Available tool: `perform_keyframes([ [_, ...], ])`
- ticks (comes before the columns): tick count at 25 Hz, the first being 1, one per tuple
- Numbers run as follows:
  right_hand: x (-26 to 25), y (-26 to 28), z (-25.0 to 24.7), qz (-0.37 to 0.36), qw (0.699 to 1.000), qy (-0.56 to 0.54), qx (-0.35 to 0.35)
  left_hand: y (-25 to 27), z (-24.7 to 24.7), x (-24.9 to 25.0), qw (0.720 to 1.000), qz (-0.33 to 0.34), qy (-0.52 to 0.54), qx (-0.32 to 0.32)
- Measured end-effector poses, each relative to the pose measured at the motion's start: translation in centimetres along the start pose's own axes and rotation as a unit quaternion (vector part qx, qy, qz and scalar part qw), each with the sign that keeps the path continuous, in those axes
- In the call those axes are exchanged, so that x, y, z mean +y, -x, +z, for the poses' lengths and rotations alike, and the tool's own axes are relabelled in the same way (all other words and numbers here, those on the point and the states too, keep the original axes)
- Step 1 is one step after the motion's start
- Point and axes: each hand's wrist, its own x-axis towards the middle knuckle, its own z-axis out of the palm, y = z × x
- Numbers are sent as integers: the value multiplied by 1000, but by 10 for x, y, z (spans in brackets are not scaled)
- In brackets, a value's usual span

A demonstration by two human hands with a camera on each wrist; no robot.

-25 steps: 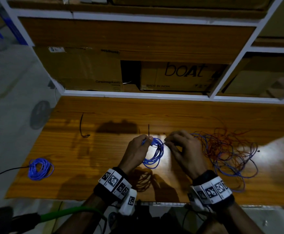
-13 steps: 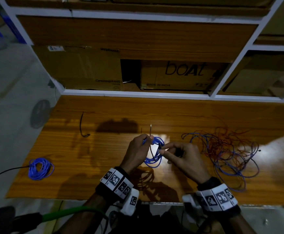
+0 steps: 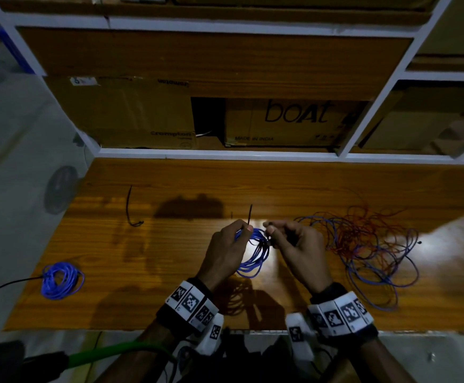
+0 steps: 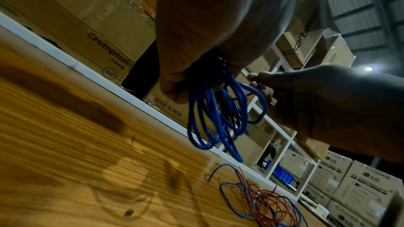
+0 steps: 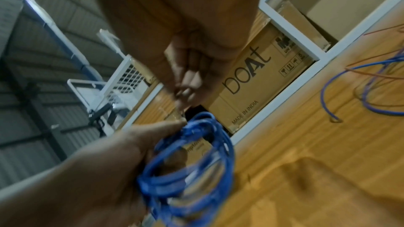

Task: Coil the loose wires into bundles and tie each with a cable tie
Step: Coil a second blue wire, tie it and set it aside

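My left hand [image 3: 243, 230] grips a coil of blue wire [image 3: 254, 258] by its top, just above the wooden table [image 3: 170, 258]. A black cable tie [image 3: 250, 215] loops round the coil, and its tail sticks up past my left fingers. My right hand [image 3: 268, 234] pinches the tie beside the coil's upper right. The left wrist view shows the blue coil [image 4: 218, 113] hanging from my left hand [image 4: 192, 78], with the right fingertips [image 4: 254, 82] on a dark bit. In the right wrist view the coil [image 5: 192, 161] looks blurred.
A tangle of loose red and blue wires [image 3: 369, 244] lies on the table to the right. At the far left sits a tied blue bundle [image 3: 60, 280] with a long black tail. A spare black cable tie [image 3: 129, 208] lies at back left. Shelves with cardboard boxes [image 3: 294, 123] stand behind.
My right hand has turned from lying over the coil to pinching the tie at its upper right, and has risen a little. The left hand keeps hold of the coil.
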Motion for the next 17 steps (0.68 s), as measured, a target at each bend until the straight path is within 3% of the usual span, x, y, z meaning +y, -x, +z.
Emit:
perform_keyframes([
  [7, -15, -9, 18, -10, 993, -7, 116, 7, 6, 1, 999, 40, -16, 9],
  [17, -15, -12, 24, -30, 992, 3, 122, 3, 5, 2, 997, 49, -56, 21],
])
